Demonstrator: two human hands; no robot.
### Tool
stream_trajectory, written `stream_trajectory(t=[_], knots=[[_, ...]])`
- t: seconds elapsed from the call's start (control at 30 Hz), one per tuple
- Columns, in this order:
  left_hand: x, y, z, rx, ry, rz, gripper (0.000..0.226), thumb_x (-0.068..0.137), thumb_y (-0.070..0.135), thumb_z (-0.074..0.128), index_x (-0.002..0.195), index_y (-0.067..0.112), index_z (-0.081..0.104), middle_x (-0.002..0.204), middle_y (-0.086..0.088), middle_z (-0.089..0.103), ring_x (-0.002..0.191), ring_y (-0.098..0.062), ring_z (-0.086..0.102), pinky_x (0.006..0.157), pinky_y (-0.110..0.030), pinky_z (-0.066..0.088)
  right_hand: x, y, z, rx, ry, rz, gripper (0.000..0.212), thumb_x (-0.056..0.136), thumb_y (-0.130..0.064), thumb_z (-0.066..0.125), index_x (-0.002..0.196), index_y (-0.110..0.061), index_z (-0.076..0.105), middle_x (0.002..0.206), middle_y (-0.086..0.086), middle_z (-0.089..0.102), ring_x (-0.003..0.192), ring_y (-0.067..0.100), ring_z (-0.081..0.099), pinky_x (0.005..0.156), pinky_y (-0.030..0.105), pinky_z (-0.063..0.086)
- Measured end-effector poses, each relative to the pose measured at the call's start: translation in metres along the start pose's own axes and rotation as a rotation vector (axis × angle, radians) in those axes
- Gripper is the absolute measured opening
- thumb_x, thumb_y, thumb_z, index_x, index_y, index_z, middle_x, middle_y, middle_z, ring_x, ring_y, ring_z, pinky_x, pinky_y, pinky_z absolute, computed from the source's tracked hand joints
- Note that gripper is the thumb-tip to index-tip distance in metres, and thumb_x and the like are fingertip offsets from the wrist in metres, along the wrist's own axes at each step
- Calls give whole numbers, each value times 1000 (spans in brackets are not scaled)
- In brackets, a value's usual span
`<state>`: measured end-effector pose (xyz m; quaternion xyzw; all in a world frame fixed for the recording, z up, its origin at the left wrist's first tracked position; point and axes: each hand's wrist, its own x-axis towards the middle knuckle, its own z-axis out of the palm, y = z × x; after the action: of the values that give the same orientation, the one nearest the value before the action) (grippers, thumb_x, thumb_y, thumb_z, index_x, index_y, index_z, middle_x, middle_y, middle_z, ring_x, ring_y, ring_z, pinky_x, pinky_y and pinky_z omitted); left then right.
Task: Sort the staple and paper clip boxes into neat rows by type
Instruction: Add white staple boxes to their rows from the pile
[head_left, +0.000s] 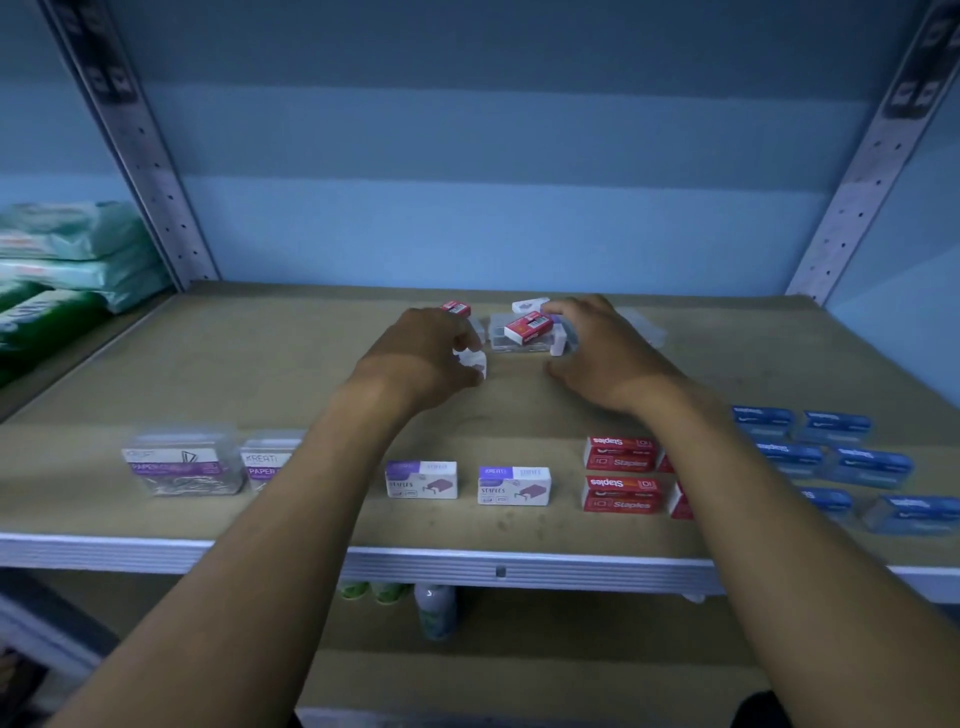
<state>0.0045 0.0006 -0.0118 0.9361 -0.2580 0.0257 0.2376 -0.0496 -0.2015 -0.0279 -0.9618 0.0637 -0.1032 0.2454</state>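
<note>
two bare hands reaching to the back middle of the brown board shelf (260, 364). left hand (426, 353) with its grip curled round a small white box (475, 361), fingers pinching it just off the pile. right hand (597, 353) with fingers bent over the right end of a clear plastic case (511, 340) and a white box end (558, 345); whether that grip is clamped cannot be told. small red box with a barcode label (529, 328) lying tilted on top of the clear case; another red box (457, 308) behind the left hand, a white one (530, 303) near the back edge.

along the front edge, from the left: clear plastic tub with a purple band reading "paper" (182, 465), a second one marked "kreati" and "paper" (267, 462) partly behind the left forearm; two white-and-purple cardboard boxes reading "staples" (422, 480) (514, 486), apart from each other; red boxes reading "10 staples" (621, 475) in two stacked rows, touching, partly hidden by the right forearm; blue boxes (831, 452) in rows toward the right edge, print too blurred to read.

bare board open between the front row and the back pile, and across the left half of the shelf toward the back corner. green and white soft packs (67, 260) on the neighbouring shelf at left.
</note>
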Motion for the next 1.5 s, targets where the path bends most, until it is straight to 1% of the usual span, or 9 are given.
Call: stream_trajectory(t=[0.3, 0.4, 0.6, 0.77, 1.0, 1.13, 1.27, 1.4, 1.5], knots=[[2, -10, 0, 48, -27, -16, 29, 82, 26, 72, 111, 26, 69, 119, 1, 65, 103, -18, 60, 83, -22, 44, 17, -8, 14, -106, -98, 62, 81, 91, -12, 53, 160, -24, 12, 165, 2, 25, 146, 31, 34, 113, 52, 38], [3, -11, 0, 70, -22, -12, 25, 84, 21, 69, 108, 25, 70, 117, -1, 66, 102, -19, 61, 85, -26, 49, 19, -7, 14, -107, -107, 66, 80, 91, -9, 53, 160, -23, 13, 164, 3, 27, 146, 30, 35, 114, 49, 38], [4, -9, 2, 57, -2, -28, 23, 88, 11, 60, 103, 24, 72, 116, -3, 65, 100, -22, 62, 77, -23, 45, 22, -3, 10, -102, -101, 61, 80, 91, -4, 54, 160, -21, 16, 164, 4, 28, 148, 27, 31, 115, 43, 34], [4, -7, 3, 40, 1, -29, 22, 88, 11, 60, 100, 24, 72, 114, -4, 65, 98, -25, 63, 82, -28, 51, 23, 1, 4, -118, -100, 67, 78, 92, -7, 52, 160, -19, 16, 164, 6, 27, 149, 26, 29, 118, 41, 31], [1, 0, 2, -12, -21, -16, 21, 89, 14, 59, 100, 25, 73, 111, 0, 67, 98, -20, 63, 79, -22, 47, 15, -1, -1, -50, 64, 71, 81, 86, -2, 67, 154, -23, 30, 128, 8, 63, 123, 29, 55, 101, 41, 45], [-1, 4, 2, -57, -48, 17, 21, 90, 12, 61, 103, 21, 74, 109, 3, 70, 103, -15, 62, 80, -19, 44, 5, 2, -8, -17, 61, 82, 83, 85, 1, 71, 153, -26, 33, 108, 0, 69, 103, 18, 56, 89, 32, 42], [-2, 5, 4, -99, -69, 38, 21, 90, 11, 62, 105, 19, 74, 114, 4, 69, 119, -12, 55, 81, -12, 36, -4, 4, -18, -22, 32, 131, 72, 83, -1, 71, 143, -32, 47, 105, -6, 71, 102, 15, 59, 84, 30, 46], [0, 9, 3, -103, -109, 58, 22, 90, 10, 64, 106, 18, 75, 110, 3, 70, 91, -5, 56, 59, 0, 33, -12, 7, -26, 5, -29, 162, 55, 82, 1, 70, 126, -32, 63, 95, -9, 73, 98, 15, 63, 65, 22, 45], [0, 11, 4, -103, -124, 79, 21, 88, 9, 65, 105, 17, 75, 108, 3, 71, 89, -4, 57, 58, 2, 33, -19, 7, -32, 16, -76, 142, 55, 81, 0, 71, 123, -34, 63, 88, -16, 72, 95, 10, 63, 64, 18, 42]])
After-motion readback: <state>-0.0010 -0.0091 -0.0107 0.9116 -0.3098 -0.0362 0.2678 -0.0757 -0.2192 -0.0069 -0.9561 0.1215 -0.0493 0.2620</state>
